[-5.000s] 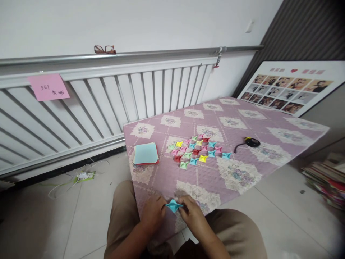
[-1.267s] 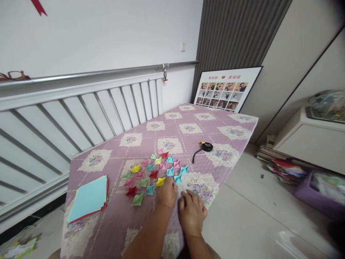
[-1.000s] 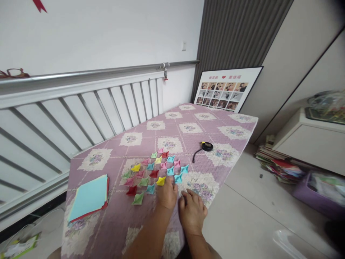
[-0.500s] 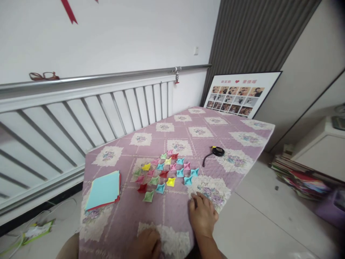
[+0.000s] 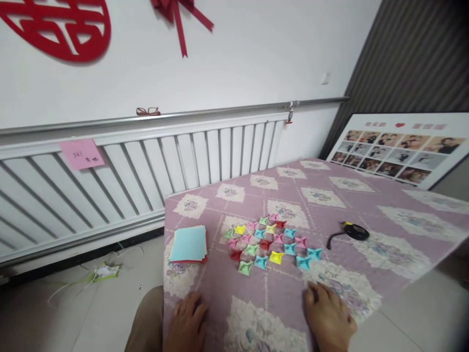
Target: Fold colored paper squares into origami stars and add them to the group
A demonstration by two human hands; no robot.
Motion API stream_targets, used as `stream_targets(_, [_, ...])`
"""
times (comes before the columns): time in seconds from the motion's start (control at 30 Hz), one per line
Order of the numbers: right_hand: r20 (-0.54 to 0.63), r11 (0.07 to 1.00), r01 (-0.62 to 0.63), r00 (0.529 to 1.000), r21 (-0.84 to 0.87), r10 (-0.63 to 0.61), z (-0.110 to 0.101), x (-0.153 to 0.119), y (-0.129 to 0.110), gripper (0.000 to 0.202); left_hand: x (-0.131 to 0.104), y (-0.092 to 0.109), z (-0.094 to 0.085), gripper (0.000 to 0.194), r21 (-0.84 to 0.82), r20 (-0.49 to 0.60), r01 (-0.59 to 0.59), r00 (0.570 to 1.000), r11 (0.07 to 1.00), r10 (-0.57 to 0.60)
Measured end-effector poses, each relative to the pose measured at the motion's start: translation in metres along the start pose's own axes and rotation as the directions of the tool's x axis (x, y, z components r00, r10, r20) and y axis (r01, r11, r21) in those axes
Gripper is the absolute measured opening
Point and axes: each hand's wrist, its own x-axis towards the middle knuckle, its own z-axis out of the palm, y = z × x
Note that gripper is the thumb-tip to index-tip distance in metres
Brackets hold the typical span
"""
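Note:
My left hand lies flat on the near edge of the purple quilted cloth, fingers apart, holding nothing. My right hand rests palm down on the cloth further right, also empty. Beyond them lies a cluster of several small folded paper stars in blue, yellow, pink, green and red. The nearest blue star sits just above my right hand. A stack of square coloured paper, light blue on top, lies left of the cluster, beyond my left hand.
A black tape measure lies on the cloth right of the stars. A white radiator runs along the wall with a pink note and red glasses on its rail. A photo board leans at the right.
Five seconds ago both hands held a blue star. It was set at the cluster's near right edge; both hands then drew back toward me and now rest apart. The camera turned left.

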Motion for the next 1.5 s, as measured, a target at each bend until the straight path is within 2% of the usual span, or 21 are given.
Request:
stream_targets(0.13, [0.006, 0.994, 0.075, 0.997, -0.085, -0.075, 0.004, -0.014, -0.009, 0.046, -0.001, 0.001, -0.005, 0.041, -0.061, 0.037, 0.009, 0.999, 0.998, -0.007])
stream_targets(0.3, [0.051, 0.96, 0.211, 0.977, -0.182, -0.206, 0.012, -0.064, -0.042, 0.055, -0.002, 0.004, -0.01, 0.039, -0.111, 0.004, 0.024, 1.0, 0.993, -0.023])
stream_targets(0.43, [0.174, 0.907, 0.381, 0.92, -0.18, -0.352, 0.023, -0.108, -0.078, 0.052, 0.0, 0.001, -0.014, 0.035, -0.204, -0.032, -0.015, 0.999, 0.979, 0.008])
stream_targets(0.53, [0.203, 0.875, 0.456, 0.883, -0.163, -0.423, 0.031, -0.126, -0.096, 0.05, 0.01, -0.009, -0.016, 0.032, -0.295, -0.092, -0.064, 0.995, 0.953, 0.039])
stream_targets(0.7, [0.247, 0.871, 0.469, 0.87, -0.149, -0.426, 0.033, -0.126, -0.099, 0.049, 0.05, -0.034, -0.033, 0.028, -0.307, -0.318, -0.151, 0.947, 0.94, 0.048])
stream_targets(0.77, [0.249, 0.872, 0.47, 0.868, -0.139, -0.429, 0.032, -0.124, -0.096, 0.048, 0.072, -0.046, -0.046, 0.028, -0.241, -0.345, -0.167, 0.935, 0.956, 0.076])
stream_targets(0.9, [0.245, 0.869, 0.478, 0.864, -0.128, -0.44, 0.032, -0.124, -0.093, 0.049, 0.109, -0.066, -0.067, 0.029, -0.104, -0.234, -0.143, 0.965, 0.984, 0.116])
stream_targets(1.07, [0.224, 0.874, 0.467, 0.873, -0.132, -0.433, 0.032, -0.125, -0.094, 0.047, 0.136, -0.083, -0.067, 0.04, -0.095, -0.115, -0.224, 0.97, 0.97, 0.213])
stream_targets(1.27, [0.225, 0.876, 0.462, 0.876, -0.139, -0.426, 0.031, -0.126, -0.093, 0.046, 0.148, -0.101, -0.059, 0.039, -0.139, -0.023, -0.264, 0.964, 0.955, 0.263])
stream_targets(1.5, [0.21, 0.851, 0.5, 0.86, -0.162, -0.465, 0.032, -0.124, -0.09, 0.047, 0.152, -0.111, -0.063, 0.035, -0.222, -0.044, -0.299, 0.954, 0.928, 0.296])
